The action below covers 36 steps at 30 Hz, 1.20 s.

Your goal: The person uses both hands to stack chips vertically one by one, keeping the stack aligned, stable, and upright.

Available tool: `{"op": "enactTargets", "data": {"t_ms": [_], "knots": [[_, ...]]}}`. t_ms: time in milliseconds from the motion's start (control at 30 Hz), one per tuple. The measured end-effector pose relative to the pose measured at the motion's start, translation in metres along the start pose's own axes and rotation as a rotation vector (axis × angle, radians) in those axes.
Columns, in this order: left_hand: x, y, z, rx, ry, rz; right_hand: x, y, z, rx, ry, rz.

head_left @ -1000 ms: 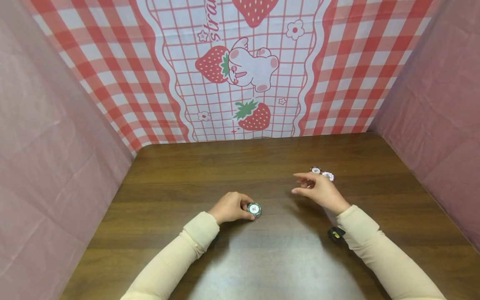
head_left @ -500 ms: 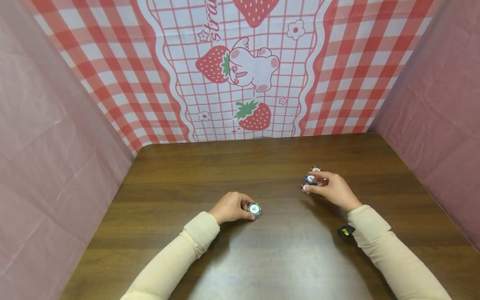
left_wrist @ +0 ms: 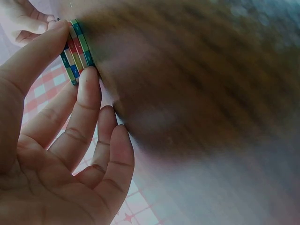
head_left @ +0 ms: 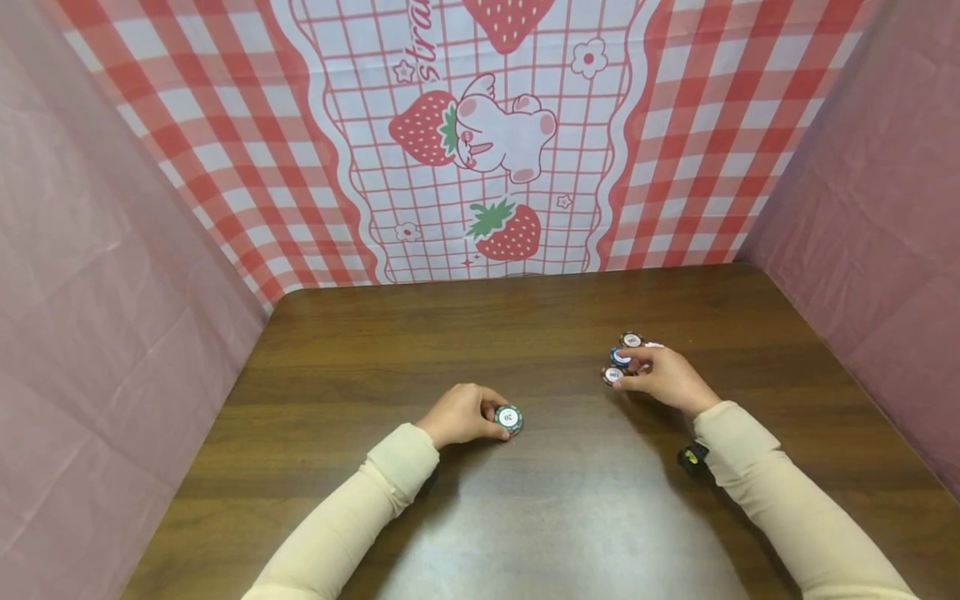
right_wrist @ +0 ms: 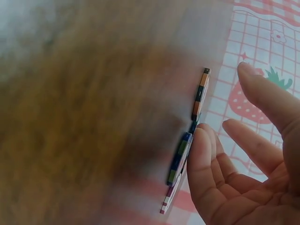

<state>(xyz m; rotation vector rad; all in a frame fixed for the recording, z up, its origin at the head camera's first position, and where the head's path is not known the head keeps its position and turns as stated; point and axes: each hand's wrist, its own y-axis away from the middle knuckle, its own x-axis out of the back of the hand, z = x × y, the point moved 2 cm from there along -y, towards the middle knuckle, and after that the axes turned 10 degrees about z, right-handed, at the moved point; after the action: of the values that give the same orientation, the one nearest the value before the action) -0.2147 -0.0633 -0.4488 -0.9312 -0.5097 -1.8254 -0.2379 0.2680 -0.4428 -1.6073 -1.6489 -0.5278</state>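
In the head view, my left hand pinches a short stack of poker chips between thumb and fingers near the table's middle. Its top chip is green and marked 20. The left wrist view shows the stack's edges in green, red and blue. Farther right, my right hand hovers over a loose cluster. Its index fingertip is at a blue chip, and its thumb tip is by a brown chip. In the right wrist view the thumb stands apart from the fingers, with no chip between them.
Another brown chip lies at the cluster's back, and a white chip is partly hidden behind my right hand. The wooden table meets a strawberry-print cloth at the back and pink cloths at both sides.
Since one second ago my right hand has moved right, over the loose chips, and the blue chip and near brown chip have come into view. My left hand and its stack have stayed put.
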Motion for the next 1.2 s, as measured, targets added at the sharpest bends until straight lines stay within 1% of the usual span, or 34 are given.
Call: {"op": "enactTargets", "data": {"t_ms": [233,567,900,1200], "knots": [[0.000,0.000,0.000,0.004,-0.001,-0.004,-0.001,-0.003,-0.001,0.018,0.000,-0.044],[-0.001,0.000,0.000,0.018,-0.008,-0.011,-0.006,-0.012,-0.002,0.081,0.088,-0.070],[-0.001,-0.001,0.000,0.013,-0.017,-0.007,-0.007,-0.014,-0.005,0.085,0.129,-0.090],[0.000,-0.001,0.000,0.001,-0.014,-0.001,-0.008,-0.015,-0.003,0.110,0.147,-0.104]]}}
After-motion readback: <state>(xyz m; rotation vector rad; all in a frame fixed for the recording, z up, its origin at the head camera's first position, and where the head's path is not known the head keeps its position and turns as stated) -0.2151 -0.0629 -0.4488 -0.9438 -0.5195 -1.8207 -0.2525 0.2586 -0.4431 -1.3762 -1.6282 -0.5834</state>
